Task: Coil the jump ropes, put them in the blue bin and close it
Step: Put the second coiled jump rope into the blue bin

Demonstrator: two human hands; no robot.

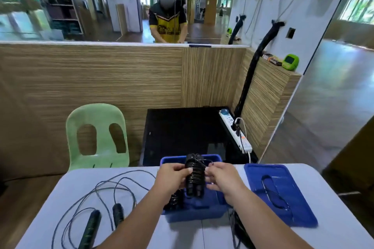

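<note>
Roughly midway: left hand (pixel 172 176) grips a coiled rope (pixel 195 176) above the bin (pixel 194 215), right hand (pixel 222 178) pinching its cord; one coil (pixel 174 200) seemingly already inside, a loose rope (pixel 91 226) on the counter (pixel 182 234), lid (pixel 299 204) off.

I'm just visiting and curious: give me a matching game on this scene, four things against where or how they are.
Things:
1. wound rope
2. loose rope
3. lid
4. chair

Places or states:
A. flat on the table, right of the bin
B. pale green, beyond the table
C. held by the left hand and right hand above the bin
D. spread on the table, left of the bin

Pairs: 1-C, 2-D, 3-A, 4-B.
</note>
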